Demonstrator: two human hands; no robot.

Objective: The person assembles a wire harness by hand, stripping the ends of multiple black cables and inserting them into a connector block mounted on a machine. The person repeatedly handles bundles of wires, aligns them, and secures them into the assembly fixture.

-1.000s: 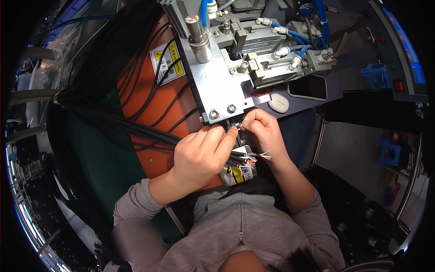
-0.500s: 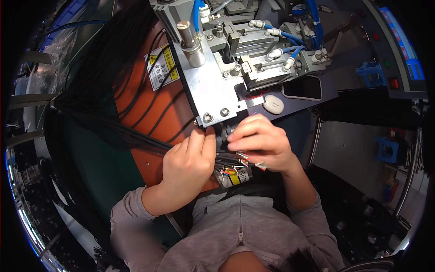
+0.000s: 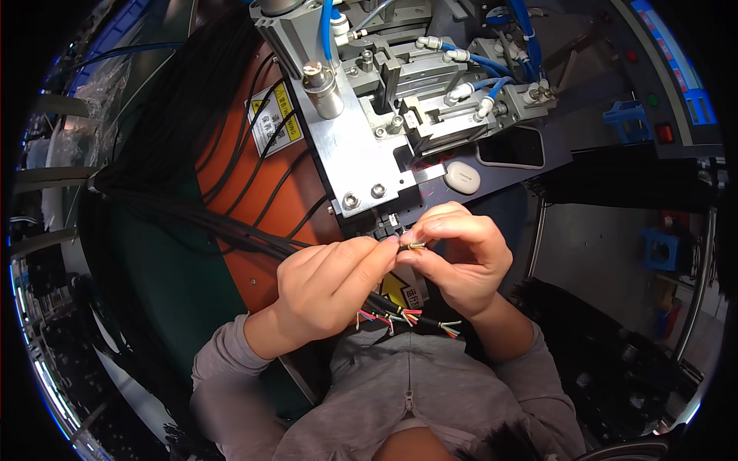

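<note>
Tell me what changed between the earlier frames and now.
Both hands rose from the loose cable ends toward the metal machine block. The left hand and right hand now pinch one thin wire tip between their fingertips. The bundle of black cables and the stripped coloured ends stayed put.

Both hands pinch one thin wire under the machine plate.
Left hand (image 3: 327, 288) and right hand (image 3: 459, 261) meet fingertip to fingertip on the wire end (image 3: 416, 246); stripped coloured wires (image 3: 400, 316) fan out just below them.
</note>
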